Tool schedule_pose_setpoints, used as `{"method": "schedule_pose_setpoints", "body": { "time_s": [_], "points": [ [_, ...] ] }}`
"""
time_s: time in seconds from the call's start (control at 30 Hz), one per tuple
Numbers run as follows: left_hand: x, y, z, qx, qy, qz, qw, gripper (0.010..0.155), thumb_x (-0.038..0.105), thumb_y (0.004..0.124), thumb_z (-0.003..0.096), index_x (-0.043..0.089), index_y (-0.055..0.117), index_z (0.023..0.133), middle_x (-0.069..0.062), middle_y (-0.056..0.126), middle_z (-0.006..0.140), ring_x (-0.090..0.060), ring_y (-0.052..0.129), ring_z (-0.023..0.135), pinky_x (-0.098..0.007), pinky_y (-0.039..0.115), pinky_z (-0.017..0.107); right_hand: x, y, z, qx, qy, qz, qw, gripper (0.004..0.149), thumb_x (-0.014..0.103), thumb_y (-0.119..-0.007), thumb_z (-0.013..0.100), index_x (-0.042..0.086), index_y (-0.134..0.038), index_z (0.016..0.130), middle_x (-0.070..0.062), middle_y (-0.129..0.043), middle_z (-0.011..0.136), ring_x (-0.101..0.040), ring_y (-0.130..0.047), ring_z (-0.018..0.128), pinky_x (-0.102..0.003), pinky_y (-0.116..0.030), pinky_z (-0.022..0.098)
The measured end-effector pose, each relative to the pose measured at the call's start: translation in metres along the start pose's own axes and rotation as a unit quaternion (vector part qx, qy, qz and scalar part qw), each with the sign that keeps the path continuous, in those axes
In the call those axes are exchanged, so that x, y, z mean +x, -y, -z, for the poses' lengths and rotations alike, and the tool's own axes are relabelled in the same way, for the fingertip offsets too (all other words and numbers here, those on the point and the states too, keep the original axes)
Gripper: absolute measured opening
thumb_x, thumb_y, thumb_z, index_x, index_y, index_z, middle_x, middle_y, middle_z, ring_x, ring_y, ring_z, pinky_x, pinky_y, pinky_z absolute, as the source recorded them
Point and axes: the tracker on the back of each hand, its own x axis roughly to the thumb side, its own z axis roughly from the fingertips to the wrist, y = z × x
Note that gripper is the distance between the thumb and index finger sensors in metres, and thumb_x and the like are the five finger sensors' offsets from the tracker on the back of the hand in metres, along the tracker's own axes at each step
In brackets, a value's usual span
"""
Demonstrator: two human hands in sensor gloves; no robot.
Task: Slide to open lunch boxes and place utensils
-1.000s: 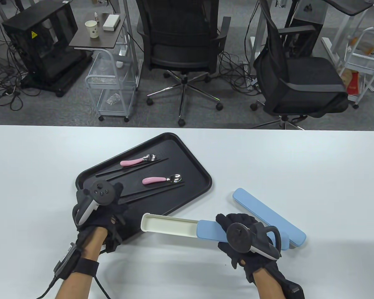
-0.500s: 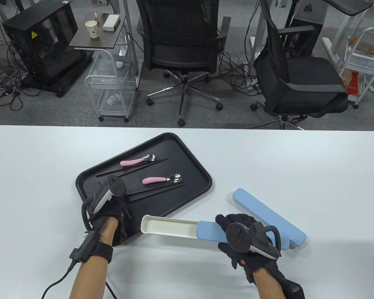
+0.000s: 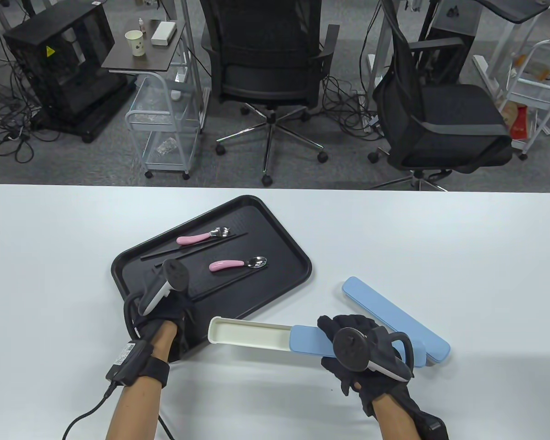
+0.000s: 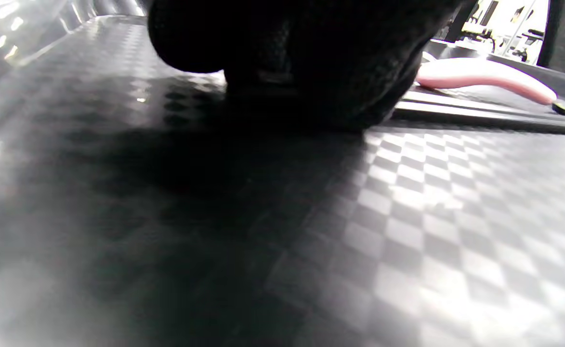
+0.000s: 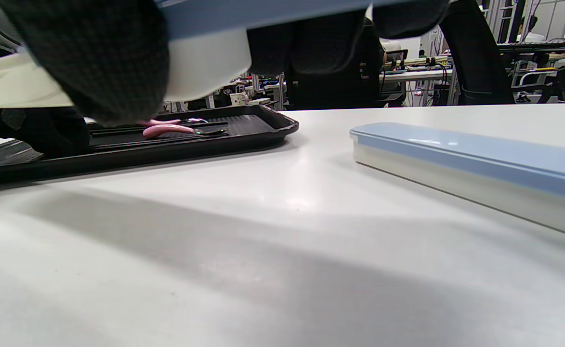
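Note:
A black tray point(image 3: 284, 256) holds two pink-handled spoons point(image 3: 236, 264) point(image 3: 200, 237) and two pairs of black chopsticks point(image 3: 231, 280) point(image 3: 197, 245). My left hand point(image 3: 167, 305) rests on the tray, fingers down at the near end of the nearer chopsticks. In the left wrist view its fingertips point(image 4: 306, 62) touch the tray floor beside the chopsticks point(image 4: 479, 113) and a pink handle point(image 4: 484, 79); the grip is hidden. My right hand point(image 3: 355, 350) grips the blue lid end point(image 3: 309, 341) of a lunch box slid open, its white tray point(image 3: 247, 332) bare. It holds the box point(image 5: 205, 58) off the table.
A second blue lunch box point(image 3: 394, 316), closed, lies just right of my right hand and shows in the right wrist view point(image 5: 470, 164). White table point(image 3: 440, 252) stretches to the right and far side. Office chairs stand beyond the far edge.
My left hand has moved right and forward from the tray's near left rim onto the tray, turning over the chopsticks' near end. My right hand and the open box have not moved.

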Motion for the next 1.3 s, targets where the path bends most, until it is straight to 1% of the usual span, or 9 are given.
{"method": "schedule_pose_setpoints", "body": {
  "time_s": [0.13, 0.33, 0.4, 0.47, 0.6, 0.77, 0.93, 1.03, 1.3],
  "points": [
    [0.001, -0.001, -0.001, -0.010, -0.002, 0.006, 1.000, 0.048, 0.036, 0.088, 0.0440, 0.019, 0.080, 0.088, -0.008, 0.078, 0.085, -0.034, 0.069, 0.078, -0.060, 0.035, 0.070, -0.001, 0.000, 0.000, 0.000, -0.002, 0.000, 1.000, 0.078, 0.047, -0.090, 0.043, 0.032, -0.047, 0.106, -0.009, -0.055, 0.106, -0.039, -0.059, 0.100, -0.063, -0.048, 0.074],
    [-0.002, -0.001, -0.004, -0.016, 0.007, -0.001, 1.000, 0.046, 0.037, 0.085, 0.0448, 0.024, 0.075, 0.087, -0.005, 0.073, 0.091, -0.034, 0.065, 0.084, -0.059, 0.034, 0.071, 0.000, 0.000, 0.000, 0.005, 0.000, -0.004, 1.000, 0.078, 0.047, -0.090, 0.043, 0.032, -0.047, 0.106, -0.008, -0.055, 0.106, -0.039, -0.059, 0.100, -0.063, -0.048, 0.074],
    [-0.004, -0.004, -0.009, 0.007, 0.026, -0.029, 0.999, 0.045, 0.037, 0.084, 0.0446, 0.023, 0.075, 0.087, -0.005, 0.074, 0.091, -0.034, 0.066, 0.084, -0.059, 0.035, 0.070, 0.000, -0.001, 0.000, 0.005, 0.000, -0.005, 1.000, 0.078, 0.047, -0.090, 0.043, 0.032, -0.047, 0.106, -0.008, -0.055, 0.106, -0.039, -0.059, 0.101, -0.063, -0.048, 0.074],
    [-0.004, -0.010, -0.015, 0.004, 0.042, -0.034, 0.999, 0.046, 0.037, 0.082, 0.0451, 0.024, 0.074, 0.088, -0.005, 0.073, 0.093, -0.033, 0.066, 0.085, -0.059, 0.035, 0.070, 0.000, -0.001, 0.000, 0.007, -0.001, -0.005, 1.000, 0.078, 0.047, -0.090, 0.043, 0.032, -0.047, 0.106, -0.009, -0.055, 0.106, -0.039, -0.059, 0.100, -0.063, -0.048, 0.074],
    [-0.006, -0.027, -0.036, 0.044, 0.090, -0.080, 0.992, 0.045, 0.036, 0.078, 0.0457, 0.023, 0.076, 0.088, -0.007, 0.076, 0.091, -0.034, 0.070, 0.083, -0.059, 0.038, 0.069, 0.001, -0.001, 0.000, 0.009, 0.000, -0.007, 1.000, 0.078, 0.046, -0.090, 0.043, 0.032, -0.047, 0.106, -0.009, -0.055, 0.106, -0.039, -0.059, 0.100, -0.063, -0.048, 0.074],
    [-0.011, -0.048, -0.074, 0.098, 0.175, -0.130, 0.971, 0.042, 0.036, 0.081, 0.0454, 0.024, 0.079, 0.086, -0.007, 0.080, 0.088, -0.034, 0.073, 0.080, -0.059, 0.042, 0.068, 0.001, -0.001, 0.000, 0.011, -0.004, -0.009, 1.000, 0.078, 0.047, -0.090, 0.043, 0.032, -0.047, 0.107, -0.009, -0.055, 0.106, -0.039, -0.059, 0.100, -0.063, -0.048, 0.074],
    [-0.024, -0.050, -0.106, 0.115, 0.234, -0.161, 0.952, 0.042, 0.034, 0.080, 0.0461, 0.028, 0.080, 0.087, -0.007, 0.079, 0.089, -0.034, 0.073, 0.081, -0.059, 0.042, 0.068, 0.001, -0.003, 0.001, 0.016, -0.004, -0.009, 1.000, 0.078, 0.047, -0.090, 0.043, 0.032, -0.047, 0.107, -0.009, -0.055, 0.106, -0.039, -0.059, 0.100, -0.063, -0.048, 0.074],
    [-0.032, -0.048, -0.116, 0.111, 0.248, -0.175, 0.946, 0.042, 0.032, 0.080, 0.0466, 0.028, 0.080, 0.088, -0.008, 0.079, 0.090, -0.035, 0.072, 0.081, -0.060, 0.041, 0.068, 0.002, -0.004, 0.002, 0.020, -0.005, -0.011, 1.000, 0.078, 0.047, -0.090, 0.043, 0.032, -0.047, 0.107, -0.009, -0.055, 0.106, -0.039, -0.059, 0.100, -0.063, -0.048, 0.074],
    [-0.040, -0.044, -0.119, 0.092, 0.239, -0.136, 0.957, 0.041, 0.030, 0.082, 0.0463, 0.028, 0.082, 0.088, -0.008, 0.078, 0.091, -0.035, 0.071, 0.083, -0.060, 0.039, 0.069, 0.000, -0.005, 0.002, 0.024, -0.011, -0.013, 1.000, 0.078, 0.047, -0.090, 0.043, 0.032, -0.047, 0.107, -0.009, -0.055, 0.106, -0.039, -0.059, 0.100, -0.063, -0.048, 0.073]
  ]
}}
